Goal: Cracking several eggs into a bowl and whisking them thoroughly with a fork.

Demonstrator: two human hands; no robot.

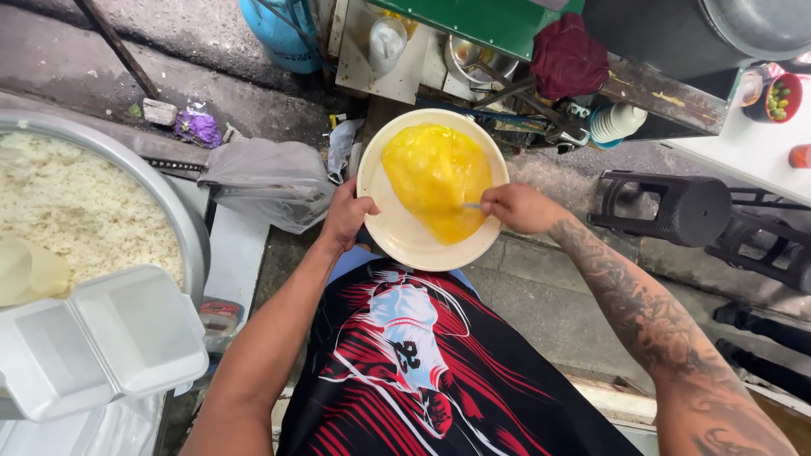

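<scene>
The beaten egg [437, 179] sits as a bright yellow pool in my cream plate [397, 236], spread over the upper middle of it and held out in front of my chest. My left hand [346, 215] clamps the plate's left rim, thumb on top and fingers underneath. My right hand [517, 208] is closed around a thin metal utensil [470, 205] whose tip pokes into the egg at its right edge; I cannot tell whether it is a fork or a spoon, since my fist hides most of it.

I judge I am in the middle of whisking: the egg looks smooth and evenly coloured, so the mixing seems well along. Any further stroke calls for a level plate, because the pool lies close to the far rim and a tilt would spill it.

There is no table under the plate; below it are a grey concrete floor [524, 287] and my printed black and red apron [422, 371]. To my left stands a big metal pot of cooked white rice [76, 211], with a white foam clamshell box [101, 338] resting just beside it. Ahead is a cluttered stall counter with a dark red cloth [568, 55], a stack of white cups [617, 122] and a blue gas cylinder [279, 34]. Black plastic stools [676, 207] stand to my right.
</scene>
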